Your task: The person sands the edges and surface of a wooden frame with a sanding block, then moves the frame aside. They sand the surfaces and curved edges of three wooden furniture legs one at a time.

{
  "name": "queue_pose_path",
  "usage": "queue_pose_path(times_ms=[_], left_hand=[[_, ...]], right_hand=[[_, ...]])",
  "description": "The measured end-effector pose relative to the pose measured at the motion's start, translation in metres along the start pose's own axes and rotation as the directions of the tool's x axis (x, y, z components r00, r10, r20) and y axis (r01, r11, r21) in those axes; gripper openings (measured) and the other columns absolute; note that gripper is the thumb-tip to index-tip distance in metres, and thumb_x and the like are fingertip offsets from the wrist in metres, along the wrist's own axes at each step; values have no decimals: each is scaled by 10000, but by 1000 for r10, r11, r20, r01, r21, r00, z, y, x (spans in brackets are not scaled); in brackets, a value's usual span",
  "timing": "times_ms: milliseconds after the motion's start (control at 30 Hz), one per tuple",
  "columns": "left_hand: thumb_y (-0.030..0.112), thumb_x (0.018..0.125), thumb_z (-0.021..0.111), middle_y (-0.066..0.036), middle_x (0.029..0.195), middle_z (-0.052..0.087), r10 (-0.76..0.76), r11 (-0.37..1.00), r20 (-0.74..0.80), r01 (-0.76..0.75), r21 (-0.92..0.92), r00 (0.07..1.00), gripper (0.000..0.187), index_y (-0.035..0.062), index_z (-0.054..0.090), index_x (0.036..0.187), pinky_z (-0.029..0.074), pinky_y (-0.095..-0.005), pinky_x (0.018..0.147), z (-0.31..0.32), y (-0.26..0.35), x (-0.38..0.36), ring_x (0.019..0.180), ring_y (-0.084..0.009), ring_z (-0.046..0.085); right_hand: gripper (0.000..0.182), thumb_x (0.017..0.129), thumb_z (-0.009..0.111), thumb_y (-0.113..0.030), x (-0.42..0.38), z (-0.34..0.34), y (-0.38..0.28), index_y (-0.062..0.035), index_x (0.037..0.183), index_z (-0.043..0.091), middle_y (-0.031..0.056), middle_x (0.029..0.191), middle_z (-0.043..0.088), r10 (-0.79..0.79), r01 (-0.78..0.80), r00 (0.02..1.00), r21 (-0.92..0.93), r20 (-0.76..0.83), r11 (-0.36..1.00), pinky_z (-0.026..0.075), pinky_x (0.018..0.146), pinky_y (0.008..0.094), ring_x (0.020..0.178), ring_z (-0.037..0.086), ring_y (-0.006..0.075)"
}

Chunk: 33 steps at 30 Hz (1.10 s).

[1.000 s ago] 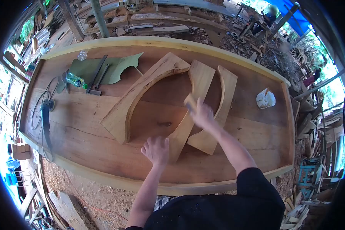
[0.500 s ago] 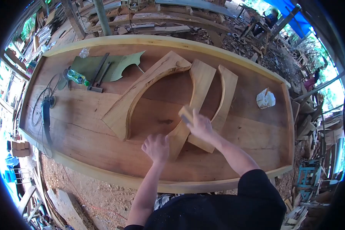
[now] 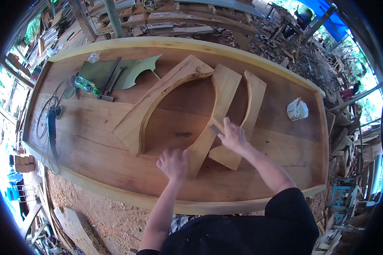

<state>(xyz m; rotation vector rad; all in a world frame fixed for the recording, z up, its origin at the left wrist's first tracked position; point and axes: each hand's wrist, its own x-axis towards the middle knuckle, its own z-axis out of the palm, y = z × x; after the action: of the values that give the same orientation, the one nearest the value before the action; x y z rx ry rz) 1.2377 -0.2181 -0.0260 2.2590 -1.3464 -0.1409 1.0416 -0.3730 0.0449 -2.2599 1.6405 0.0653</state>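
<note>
My right hand is closed around a small sanding block, which rests on the middle curved board. The block has a dark grey side. At the lower left end of that same board, my left hand lies with bent fingers against its edge; its fingertips are partly hidden. To the left lies a wider curved wooden piece with a rough inner edge. A narrower curved board lies just right of the middle one, partly behind my right hand.
A raised rim surrounds the large wooden tabletop. On its left are an angle grinder with a cord, a plastic bottle, a green template sheet and metal tools. A white crumpled bag sits at right.
My right hand and the sanding block have shifted slightly right and down along the middle board. My left hand stays at the board's lower end.
</note>
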Motion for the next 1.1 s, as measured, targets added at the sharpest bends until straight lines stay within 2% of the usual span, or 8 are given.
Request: queue_pose_path(times_ms=[267, 433, 567, 700, 767, 833, 967, 1100], left_hand=[[449, 854, 644, -46, 1096, 576, 17, 1000, -42, -16, 14, 999, 272, 194, 690, 936, 326, -473, 931, 4, -3, -2, 1067, -296, 510], [439, 845, 662, -39, 1084, 579, 8, 1000, -34, -7, 10, 999, 276, 185, 695, 949, 332, -467, 916, 2, -2, -1, 1058, -283, 513], [445, 840, 664, -39, 1080, 580, 6, 1000, -31, -5, 23, 1000, 279, 192, 696, 954, 333, -465, 919, 1, 0, 2, 1061, -279, 512], [444, 841, 662, -40, 1084, 579, 11, 1000, -37, -10, 17, 999, 277, 194, 697, 955, 333, -467, 919, 3, -4, -4, 1061, -281, 512], [444, 842, 660, -42, 1086, 579, -2, 1000, -32, 2, 1, 999, 279, 193, 698, 958, 332, -468, 918, 3, -2, 0, 1062, -282, 512], [443, 841, 661, -43, 1088, 579, 5, 1000, -33, -5, 7, 999, 278, 192, 697, 955, 333, -469, 916, 1, -1, 0, 1061, -281, 511], [447, 835, 666, -42, 1093, 579, -10, 1000, 5, 10, 29, 1000, 289, 185, 697, 953, 332, -474, 917, -2, 1, 1, 1072, -282, 507], [467, 838, 664, -46, 1092, 579, 1, 1000, -25, -1, 20, 1000, 324, 175, 695, 973, 334, -475, 916, 4, -3, -1, 1079, -285, 505]], right_hand=[[673, 815, 692, -215, 98, 3, 61, 75, 1309, 339, 288, 996, 636, 86, -86, 929, 16, -360, 996, 514, 829, 491, 929, 641, 430], [578, 781, 725, -214, 15, -2, 13, 8, 1176, 366, 272, 940, 641, -115, 115, 993, -7, 20, 993, 500, 809, 552, 895, 644, 448], [609, 812, 702, -225, 107, -20, 61, 38, 1239, 358, 278, 1007, 640, 135, -120, 948, 69, -290, 990, 511, 832, 509, 943, 642, 427], [604, 808, 700, -215, 93, 5, 48, 62, 1228, 366, 284, 1017, 639, 44, -40, 948, 19, -315, 999, 511, 833, 508, 945, 638, 433], [661, 787, 727, -227, 37, 1, 11, 67, 1248, 355, 288, 1041, 627, 21, -20, 1000, 51, -20, 999, 503, 838, 527, 930, 636, 449], [505, 791, 712, -238, 13, 11, 10, -14, 1113, 394, 275, 943, 625, -143, 144, 989, 25, -47, 989, 495, 800, 549, 880, 639, 441], [624, 796, 707, -226, 102, -10, 55, 41, 1256, 381, 282, 1012, 639, 65, -42, 942, 79, -328, 996, 503, 823, 515, 937, 641, 429], [913, 792, 717, -272, 129, 3, 58, 15, 1476, 185, 281, 1147, 616, 106, -122, 970, -62, -217, 991, 475, 937, 505, 1063, 622, 392]])
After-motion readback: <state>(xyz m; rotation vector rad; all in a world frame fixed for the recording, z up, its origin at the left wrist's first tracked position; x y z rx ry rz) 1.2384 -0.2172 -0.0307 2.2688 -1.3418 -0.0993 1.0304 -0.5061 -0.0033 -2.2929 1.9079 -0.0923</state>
